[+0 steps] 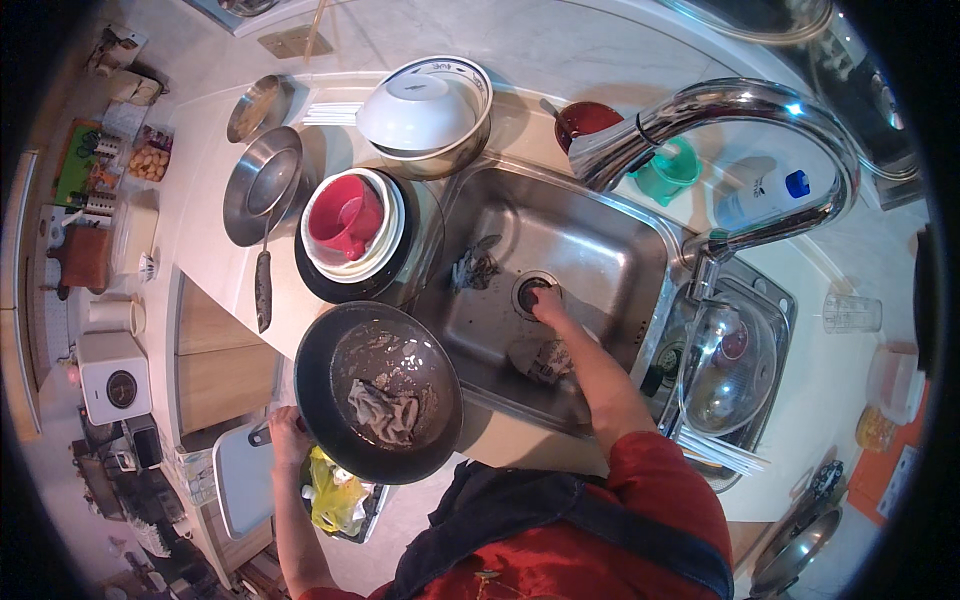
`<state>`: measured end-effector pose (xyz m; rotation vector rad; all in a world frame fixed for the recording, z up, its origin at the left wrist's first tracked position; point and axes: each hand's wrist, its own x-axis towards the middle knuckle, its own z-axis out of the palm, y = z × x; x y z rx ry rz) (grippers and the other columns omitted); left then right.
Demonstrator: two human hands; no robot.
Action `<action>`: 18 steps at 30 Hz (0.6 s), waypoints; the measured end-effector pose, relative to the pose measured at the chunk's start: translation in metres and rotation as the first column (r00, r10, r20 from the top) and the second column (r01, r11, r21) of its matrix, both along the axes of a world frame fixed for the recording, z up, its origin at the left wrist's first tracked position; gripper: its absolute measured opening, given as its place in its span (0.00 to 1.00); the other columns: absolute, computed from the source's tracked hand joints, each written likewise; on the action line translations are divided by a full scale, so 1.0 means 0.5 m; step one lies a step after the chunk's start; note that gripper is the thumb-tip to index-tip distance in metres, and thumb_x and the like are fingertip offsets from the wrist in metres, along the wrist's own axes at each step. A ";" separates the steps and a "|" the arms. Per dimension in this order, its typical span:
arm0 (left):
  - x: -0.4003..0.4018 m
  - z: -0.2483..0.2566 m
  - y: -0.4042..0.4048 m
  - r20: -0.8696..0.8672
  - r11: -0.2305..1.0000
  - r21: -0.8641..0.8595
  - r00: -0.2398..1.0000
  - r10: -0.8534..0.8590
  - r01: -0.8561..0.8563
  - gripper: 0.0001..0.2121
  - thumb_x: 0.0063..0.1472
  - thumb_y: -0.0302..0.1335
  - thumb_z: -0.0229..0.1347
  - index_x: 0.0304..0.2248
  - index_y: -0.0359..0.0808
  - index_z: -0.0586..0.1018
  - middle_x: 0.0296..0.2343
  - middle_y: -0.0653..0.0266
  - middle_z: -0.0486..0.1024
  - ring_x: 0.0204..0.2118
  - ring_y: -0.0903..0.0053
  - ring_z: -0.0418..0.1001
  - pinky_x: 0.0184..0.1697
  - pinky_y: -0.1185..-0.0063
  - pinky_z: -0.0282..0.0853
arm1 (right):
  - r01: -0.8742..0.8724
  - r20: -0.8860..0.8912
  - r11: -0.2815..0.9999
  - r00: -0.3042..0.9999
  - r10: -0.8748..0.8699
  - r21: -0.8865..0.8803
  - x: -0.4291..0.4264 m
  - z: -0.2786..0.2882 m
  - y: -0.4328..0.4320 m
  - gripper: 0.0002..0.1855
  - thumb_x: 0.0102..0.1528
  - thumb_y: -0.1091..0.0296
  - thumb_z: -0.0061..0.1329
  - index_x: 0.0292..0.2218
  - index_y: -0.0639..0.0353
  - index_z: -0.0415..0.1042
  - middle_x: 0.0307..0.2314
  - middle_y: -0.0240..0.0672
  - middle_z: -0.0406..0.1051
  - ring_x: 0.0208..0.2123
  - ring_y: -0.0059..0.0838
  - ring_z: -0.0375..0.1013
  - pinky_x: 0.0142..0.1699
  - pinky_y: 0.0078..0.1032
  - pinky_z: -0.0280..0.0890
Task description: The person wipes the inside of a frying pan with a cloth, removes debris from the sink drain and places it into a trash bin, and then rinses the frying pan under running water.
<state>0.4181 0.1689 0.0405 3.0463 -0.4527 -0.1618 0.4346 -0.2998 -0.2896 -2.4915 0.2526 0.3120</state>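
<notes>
My left hand point(288, 439) grips the handle of a dark non-stick frying pan point(322, 375), held tilted beside the front left of the sink. Inside the pan lie brown greasy residue and a crumpled grey wad point(382, 412), cloth or paper. My right hand point(547, 306) reaches down to the drain point(526, 289) of the stainless steel sink point(487, 330). Its fingertips are in the drain opening, so whether they grip anything is hidden. A dark crumpled wad point(476, 266) lies left of the drain. Another crumpled piece point(549, 364) lies partly behind my right forearm.
A chrome faucet point(780, 101) arches over the sink's right side. Stacked bowls with a red cup point(341, 214), a large white bowl point(420, 112) and metal pans point(255, 187) crowd the left counter. A bin with a yellow bag point(334, 495) stands below the pan. A drying basket point(772, 427) is at right.
</notes>
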 end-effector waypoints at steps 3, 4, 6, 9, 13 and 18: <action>-0.017 -0.012 0.003 0.050 0.997 -0.002 0.996 0.075 -0.075 0.05 0.39 0.22 0.51 0.21 0.34 0.69 0.20 0.59 0.66 0.28 0.64 0.64 0.36 0.71 0.56 | 0.224 0.111 0.871 0.947 -0.300 0.437 0.020 -0.012 -0.015 0.18 0.42 0.85 0.33 0.36 0.63 0.66 0.27 0.38 0.69 0.27 0.28 0.67 0.34 0.21 0.61; -0.023 -0.020 0.004 0.067 0.994 -0.009 0.992 0.107 -0.106 0.05 0.41 0.20 0.49 0.23 0.33 0.69 0.22 0.58 0.66 0.30 0.63 0.64 0.37 0.71 0.56 | 0.247 0.065 0.828 0.945 -0.321 0.503 0.031 -0.010 -0.020 0.19 0.43 0.87 0.32 0.36 0.64 0.66 0.25 0.35 0.68 0.26 0.22 0.66 0.31 0.17 0.60; -0.041 -0.037 0.006 0.139 0.996 -0.022 0.986 0.092 -0.090 0.08 0.42 0.20 0.48 0.26 0.33 0.69 0.25 0.57 0.66 0.34 0.62 0.63 0.40 0.70 0.55 | 0.265 -0.061 0.785 0.958 -0.280 0.560 0.039 0.038 -0.026 0.19 0.43 0.87 0.32 0.37 0.64 0.65 0.24 0.34 0.67 0.26 0.22 0.66 0.31 0.17 0.60; -0.052 -0.046 0.008 0.255 0.997 -0.020 0.964 0.075 -0.072 0.12 0.43 0.19 0.47 0.32 0.32 0.68 0.31 0.56 0.65 0.39 0.60 0.60 0.44 0.69 0.54 | 0.297 -0.205 0.658 0.955 -0.215 0.693 0.053 0.119 -0.049 0.19 0.42 0.86 0.37 0.38 0.63 0.64 0.24 0.35 0.68 0.27 0.23 0.66 0.32 0.20 0.61; -0.071 -0.059 0.020 0.326 0.997 -0.038 0.942 0.075 -0.066 0.17 0.44 0.19 0.47 0.38 0.34 0.67 0.36 0.56 0.63 0.43 0.60 0.58 0.47 0.67 0.51 | 0.206 -0.143 0.482 0.976 -0.166 0.851 0.052 0.220 -0.078 0.21 0.41 0.88 0.37 0.39 0.62 0.63 0.23 0.33 0.67 0.26 0.20 0.66 0.32 0.17 0.61; -0.086 -0.071 0.012 0.397 0.982 -0.148 0.902 0.170 -0.120 0.19 0.44 0.19 0.47 0.40 0.37 0.66 0.38 0.55 0.63 0.44 0.60 0.58 0.47 0.67 0.51 | 0.117 0.045 0.596 0.967 -0.250 0.794 0.051 0.357 -0.085 0.18 0.41 0.82 0.44 0.37 0.60 0.64 0.21 0.34 0.68 0.25 0.19 0.66 0.31 0.16 0.60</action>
